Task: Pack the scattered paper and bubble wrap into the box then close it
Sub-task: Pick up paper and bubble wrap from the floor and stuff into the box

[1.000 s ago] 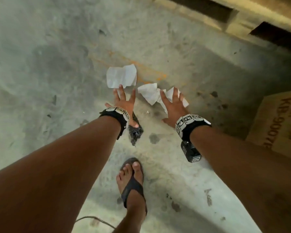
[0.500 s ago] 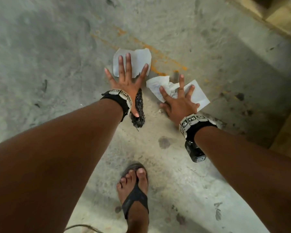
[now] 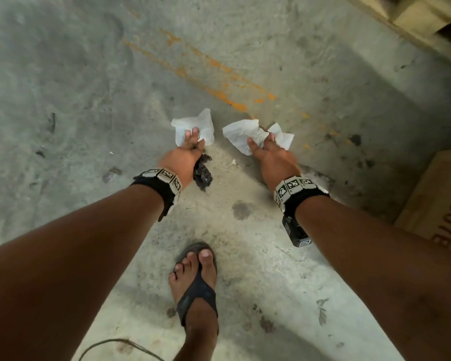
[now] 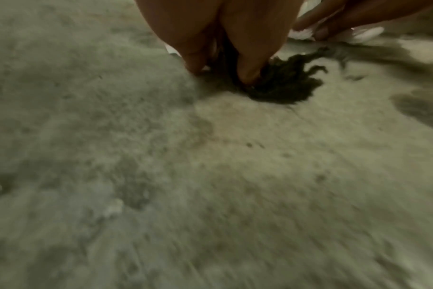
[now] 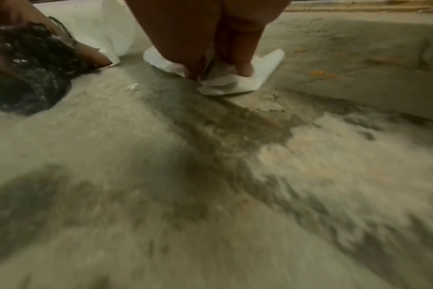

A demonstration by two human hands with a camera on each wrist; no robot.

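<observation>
Two crumpled white papers lie on the concrete floor. My left hand (image 3: pixel 192 140) has its fingers curled into the left paper (image 3: pixel 193 125), and a black crumpled wad (image 3: pixel 203 174) is tucked under its palm. In the left wrist view the fingertips (image 4: pixel 195 66) press down beside the black wad (image 4: pixel 287 86). My right hand (image 3: pixel 262 144) pinches the right paper (image 3: pixel 241 135), bunching it up. Its fingers (image 5: pixel 244 68) dig into that paper (image 5: pixel 235 86) in the right wrist view, where the black wad (image 5: pixel 30 82) and the left paper (image 5: pixel 104 27) show at the left.
A brown cardboard box (image 3: pixel 438 201) with red print stands at the right edge. A wooden pallet (image 3: pixel 414 14) is at the top right. My sandalled foot (image 3: pixel 195 287) stands just behind the hands, and a thin cord (image 3: pixel 110 343) lies near it.
Both hands went from spread flat over the papers to curled fingers gathering them. The papers are more crumpled and drawn toward me.
</observation>
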